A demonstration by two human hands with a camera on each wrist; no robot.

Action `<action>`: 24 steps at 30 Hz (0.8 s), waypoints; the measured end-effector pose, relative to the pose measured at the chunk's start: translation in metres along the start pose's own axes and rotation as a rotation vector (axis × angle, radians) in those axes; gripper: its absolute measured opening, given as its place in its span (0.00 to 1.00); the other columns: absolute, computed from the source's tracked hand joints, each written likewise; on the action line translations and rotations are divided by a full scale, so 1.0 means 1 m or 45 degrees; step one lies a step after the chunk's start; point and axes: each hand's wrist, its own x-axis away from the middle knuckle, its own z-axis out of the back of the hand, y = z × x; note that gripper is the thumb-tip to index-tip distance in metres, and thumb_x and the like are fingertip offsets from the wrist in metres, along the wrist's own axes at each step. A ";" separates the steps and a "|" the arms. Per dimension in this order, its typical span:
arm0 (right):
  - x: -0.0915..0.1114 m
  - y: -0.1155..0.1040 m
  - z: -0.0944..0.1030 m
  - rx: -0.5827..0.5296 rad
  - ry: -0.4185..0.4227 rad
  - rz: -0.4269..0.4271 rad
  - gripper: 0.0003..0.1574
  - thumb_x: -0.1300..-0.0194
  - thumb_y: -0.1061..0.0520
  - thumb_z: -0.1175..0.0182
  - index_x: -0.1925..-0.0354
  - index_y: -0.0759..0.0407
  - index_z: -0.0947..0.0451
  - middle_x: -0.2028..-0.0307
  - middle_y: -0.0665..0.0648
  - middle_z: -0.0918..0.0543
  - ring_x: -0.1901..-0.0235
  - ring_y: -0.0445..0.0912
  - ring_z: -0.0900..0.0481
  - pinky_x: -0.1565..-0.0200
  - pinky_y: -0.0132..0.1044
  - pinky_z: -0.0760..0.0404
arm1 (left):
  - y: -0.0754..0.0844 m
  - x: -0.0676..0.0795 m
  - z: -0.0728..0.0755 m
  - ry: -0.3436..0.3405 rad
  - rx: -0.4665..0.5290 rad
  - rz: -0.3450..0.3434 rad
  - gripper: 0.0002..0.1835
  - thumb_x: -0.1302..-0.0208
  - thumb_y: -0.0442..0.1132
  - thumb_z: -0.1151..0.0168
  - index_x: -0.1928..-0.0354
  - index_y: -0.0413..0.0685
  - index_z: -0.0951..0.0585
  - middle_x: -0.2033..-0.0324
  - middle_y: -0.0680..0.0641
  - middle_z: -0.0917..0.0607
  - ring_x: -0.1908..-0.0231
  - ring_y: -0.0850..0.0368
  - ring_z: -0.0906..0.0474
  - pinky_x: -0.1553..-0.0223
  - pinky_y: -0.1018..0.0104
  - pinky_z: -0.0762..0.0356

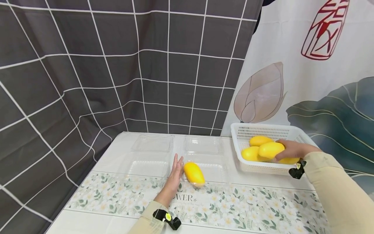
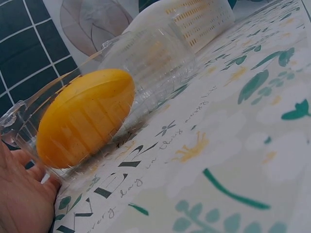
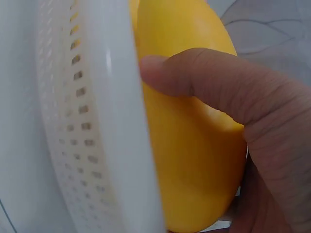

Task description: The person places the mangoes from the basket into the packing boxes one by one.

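My right hand (image 1: 290, 150) reaches into a white slotted basket (image 1: 238, 148) and grips a yellow mango (image 1: 271, 150). In the right wrist view my thumb lies across a mango (image 3: 189, 145) beside the basket's rim; the other fingers are mostly hidden. Several more mangoes lie around it. My left hand (image 1: 174, 174) rests at the left side of a clear plastic box (image 1: 213, 170), fingers extended. One mango (image 1: 194, 174) lies in that box, seen through its wall in the left wrist view.
A second clear box (image 1: 149, 167) stands left of my left hand. Both boxes have their lids folded back toward the wall. A floral runner (image 1: 117, 195) crosses the white table. Behind hang a dark grid curtain (image 1: 181, 71) and a pale printed one (image 1: 271, 42).
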 end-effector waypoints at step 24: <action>-0.009 -0.096 -0.020 0.323 0.308 0.154 0.40 0.53 0.30 0.38 0.56 0.60 0.32 0.70 0.53 0.26 0.71 0.47 0.29 0.69 0.41 0.28 | 0.008 0.004 -0.001 0.003 -0.041 0.042 0.31 0.30 0.62 0.75 0.30 0.71 0.69 0.30 0.60 0.55 0.34 0.48 0.47 0.35 0.46 0.59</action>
